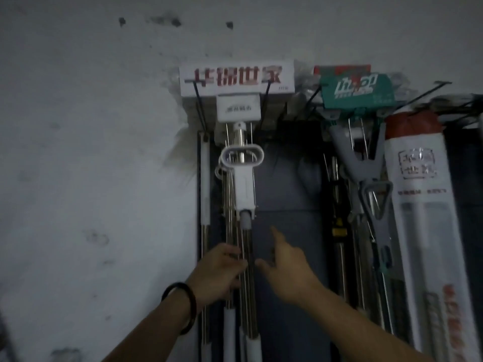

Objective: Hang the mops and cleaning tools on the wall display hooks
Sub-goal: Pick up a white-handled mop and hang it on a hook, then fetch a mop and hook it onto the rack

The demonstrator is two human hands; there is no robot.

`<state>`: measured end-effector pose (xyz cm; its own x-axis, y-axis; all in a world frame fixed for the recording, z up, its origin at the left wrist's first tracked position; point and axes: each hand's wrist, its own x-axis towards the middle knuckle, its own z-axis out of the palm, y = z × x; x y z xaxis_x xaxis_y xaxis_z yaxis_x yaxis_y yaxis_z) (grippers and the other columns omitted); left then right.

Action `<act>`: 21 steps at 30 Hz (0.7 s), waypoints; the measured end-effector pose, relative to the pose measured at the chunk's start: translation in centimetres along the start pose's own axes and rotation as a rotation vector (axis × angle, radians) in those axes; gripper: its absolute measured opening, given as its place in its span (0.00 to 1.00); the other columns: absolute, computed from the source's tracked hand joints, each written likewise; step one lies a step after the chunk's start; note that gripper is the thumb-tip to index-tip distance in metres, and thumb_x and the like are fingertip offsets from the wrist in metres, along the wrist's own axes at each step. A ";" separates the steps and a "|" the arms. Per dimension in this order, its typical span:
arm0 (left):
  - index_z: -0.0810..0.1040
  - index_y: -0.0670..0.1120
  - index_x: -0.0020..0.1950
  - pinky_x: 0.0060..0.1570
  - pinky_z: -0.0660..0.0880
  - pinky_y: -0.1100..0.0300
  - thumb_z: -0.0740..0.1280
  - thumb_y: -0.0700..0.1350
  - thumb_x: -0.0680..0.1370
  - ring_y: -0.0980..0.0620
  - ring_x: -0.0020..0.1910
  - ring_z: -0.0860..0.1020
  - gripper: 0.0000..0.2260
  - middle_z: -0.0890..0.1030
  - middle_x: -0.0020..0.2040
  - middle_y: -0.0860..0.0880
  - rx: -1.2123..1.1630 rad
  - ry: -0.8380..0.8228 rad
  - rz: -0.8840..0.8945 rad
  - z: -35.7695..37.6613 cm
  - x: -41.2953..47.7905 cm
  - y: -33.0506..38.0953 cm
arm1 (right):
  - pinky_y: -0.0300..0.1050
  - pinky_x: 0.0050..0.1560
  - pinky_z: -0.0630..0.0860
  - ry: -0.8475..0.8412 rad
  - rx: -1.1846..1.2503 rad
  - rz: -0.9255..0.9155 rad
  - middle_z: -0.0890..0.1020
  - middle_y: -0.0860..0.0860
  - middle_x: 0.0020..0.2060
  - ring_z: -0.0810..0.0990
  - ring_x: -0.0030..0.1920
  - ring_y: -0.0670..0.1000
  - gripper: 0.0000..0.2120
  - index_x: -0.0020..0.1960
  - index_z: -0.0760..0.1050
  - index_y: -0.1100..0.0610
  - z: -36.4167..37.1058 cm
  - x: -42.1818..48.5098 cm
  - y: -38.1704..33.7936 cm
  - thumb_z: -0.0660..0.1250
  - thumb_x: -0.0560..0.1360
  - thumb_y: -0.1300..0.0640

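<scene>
Several white flat mops (243, 176) hang head-up from black wire hooks (198, 108) high on the wall, under a white sign with red characters. My left hand (222, 270) is closed around their metal poles (247, 283) low down. My right hand (285, 267) hovers just right of the poles with its fingers spread and the index finger pointing up; it holds nothing. Further right, grey and teal mops (366, 163) hang under a teal label.
A tall white packaged tool (423, 205) with red print hangs at the far right. Dark panels (285, 178) back the display. More black wire hooks (428, 92) jut out at the upper right. A stained pale wall (91, 152) fills the left.
</scene>
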<state>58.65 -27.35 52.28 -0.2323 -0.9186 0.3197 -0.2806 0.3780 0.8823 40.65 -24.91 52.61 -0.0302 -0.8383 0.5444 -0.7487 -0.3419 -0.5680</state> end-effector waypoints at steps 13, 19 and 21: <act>0.81 0.49 0.60 0.49 0.82 0.50 0.66 0.47 0.84 0.46 0.50 0.87 0.08 0.85 0.55 0.48 -0.127 -0.261 -0.483 12.2 -19.4 -24.7 | 0.49 0.39 0.80 -0.296 0.414 0.668 0.87 0.57 0.42 0.85 0.41 0.54 0.06 0.51 0.82 0.60 15.3 -28.2 19.0 0.69 0.84 0.59; 0.80 0.42 0.59 0.40 0.83 0.58 0.67 0.42 0.83 0.56 0.35 0.85 0.07 0.85 0.54 0.41 -0.174 -0.272 -0.715 17.4 -26.9 -31.9 | 0.50 0.41 0.78 -0.428 0.466 0.968 0.87 0.65 0.48 0.85 0.40 0.56 0.09 0.55 0.82 0.62 18.2 -36.9 23.5 0.70 0.83 0.55; 0.80 0.40 0.60 0.33 0.80 0.65 0.66 0.42 0.84 0.55 0.34 0.84 0.08 0.83 0.51 0.42 -0.153 -0.282 -0.789 18.8 -29.1 -33.6 | 0.47 0.39 0.80 -0.501 0.458 1.039 0.87 0.66 0.50 0.85 0.40 0.57 0.10 0.56 0.82 0.63 19.3 -38.9 25.0 0.71 0.83 0.55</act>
<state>57.33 -11.18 6.81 -0.2502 -0.8358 -0.4887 -0.3339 -0.3992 0.8539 35.83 -9.00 5.31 -0.1393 -0.8358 -0.5310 -0.2178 0.5490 -0.8069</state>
